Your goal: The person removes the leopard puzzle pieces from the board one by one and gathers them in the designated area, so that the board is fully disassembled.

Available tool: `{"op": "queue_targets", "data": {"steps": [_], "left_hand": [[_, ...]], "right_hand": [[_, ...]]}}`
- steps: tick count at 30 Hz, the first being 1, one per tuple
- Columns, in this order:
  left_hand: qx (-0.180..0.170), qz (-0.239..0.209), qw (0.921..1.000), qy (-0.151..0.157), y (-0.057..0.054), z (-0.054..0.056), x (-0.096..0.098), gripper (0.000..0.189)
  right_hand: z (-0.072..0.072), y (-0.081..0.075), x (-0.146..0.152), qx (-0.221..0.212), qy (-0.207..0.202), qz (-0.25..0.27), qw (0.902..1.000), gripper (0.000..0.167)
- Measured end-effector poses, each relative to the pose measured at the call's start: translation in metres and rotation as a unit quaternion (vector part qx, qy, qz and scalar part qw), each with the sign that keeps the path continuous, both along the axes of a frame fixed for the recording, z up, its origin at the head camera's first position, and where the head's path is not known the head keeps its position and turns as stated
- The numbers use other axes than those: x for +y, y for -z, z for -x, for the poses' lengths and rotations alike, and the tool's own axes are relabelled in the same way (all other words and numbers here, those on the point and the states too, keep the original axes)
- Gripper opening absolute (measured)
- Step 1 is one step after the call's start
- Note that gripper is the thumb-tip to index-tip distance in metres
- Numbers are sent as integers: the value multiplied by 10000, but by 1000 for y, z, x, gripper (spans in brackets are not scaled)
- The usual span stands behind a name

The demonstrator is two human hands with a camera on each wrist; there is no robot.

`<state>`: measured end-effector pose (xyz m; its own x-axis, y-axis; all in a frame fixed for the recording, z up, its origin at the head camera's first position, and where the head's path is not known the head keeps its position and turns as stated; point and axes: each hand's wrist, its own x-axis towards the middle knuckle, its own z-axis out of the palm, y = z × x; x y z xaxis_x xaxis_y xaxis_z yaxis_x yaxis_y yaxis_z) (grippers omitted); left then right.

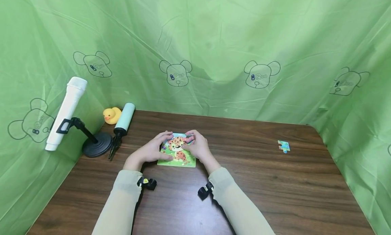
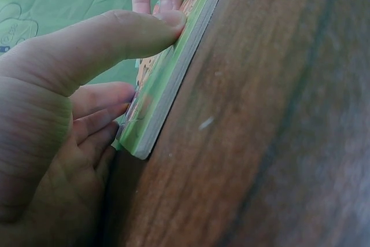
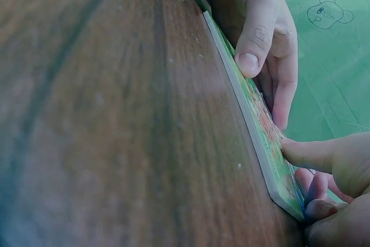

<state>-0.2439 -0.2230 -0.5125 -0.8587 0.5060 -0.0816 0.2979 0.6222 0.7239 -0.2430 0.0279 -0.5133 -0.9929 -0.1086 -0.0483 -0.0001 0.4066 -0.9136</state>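
Note:
A small jigsaw puzzle [image 1: 180, 163] with a spotted leopard cub on a green and blue ground lies flat on the wooden table. My left hand [image 1: 150, 151] holds its left side, with the thumb [image 2: 133, 33] on the picture near the front edge and the fingers along the far left edge. My right hand [image 1: 200, 147] grips the upper right corner, its thumb on the picture and its fingers curled at the edge. That corner is partly hidden by the fingers. The puzzle's pale layered side [image 3: 243, 114] shows in the right wrist view.
A loose blue-green puzzle piece [image 1: 284, 146] lies far to the right. On the left stand a white microphone [image 1: 65, 113] on a round black base [image 1: 97, 146], a yellow rubber duck [image 1: 111, 115] and a light-blue hand pump [image 1: 125, 116]. Green curtains [image 1: 213, 58] surround the table [image 1: 244, 194].

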Motion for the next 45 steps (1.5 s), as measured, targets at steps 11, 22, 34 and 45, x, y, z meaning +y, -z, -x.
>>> {"op": "queue_targets", "data": {"steps": [11,22,34,45], "left_hand": [[49,7,10000,18,2,0,0,101],[45,-33,10000,37,-1,0,0,101],[-12,-24,10000,1,1,-2,0,102],[10,-69,10000,-3,2,-1,-1,100]], "right_hand": [[-1,-1,1,-93,33,161,9998,47],[3,-11,19,-399,-301,784,9957,49],[6,-27,86,345,-1122,726,9904,55],[4,-35,165,524,-896,646,9925,58]]}}
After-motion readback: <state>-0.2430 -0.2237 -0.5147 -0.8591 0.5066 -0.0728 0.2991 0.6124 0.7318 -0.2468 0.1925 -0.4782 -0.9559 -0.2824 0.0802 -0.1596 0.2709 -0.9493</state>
